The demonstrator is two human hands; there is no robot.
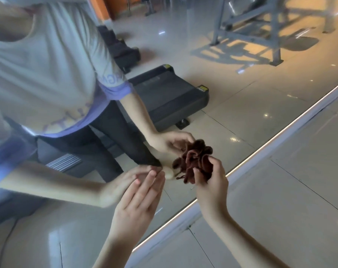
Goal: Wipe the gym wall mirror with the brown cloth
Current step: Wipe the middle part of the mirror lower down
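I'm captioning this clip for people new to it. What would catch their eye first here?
The bunched brown cloth stands out at centre, gripped in the right hand close against the wall mirror. Beside it, the left hand is open, fingers straight toward the glass. The mirror fills the upper left, reflecting a black treadmill.

Soft crumpled brown cloth [196, 163], glossy glass mirror [212, 60], shiny polished floor tiles [280, 190]
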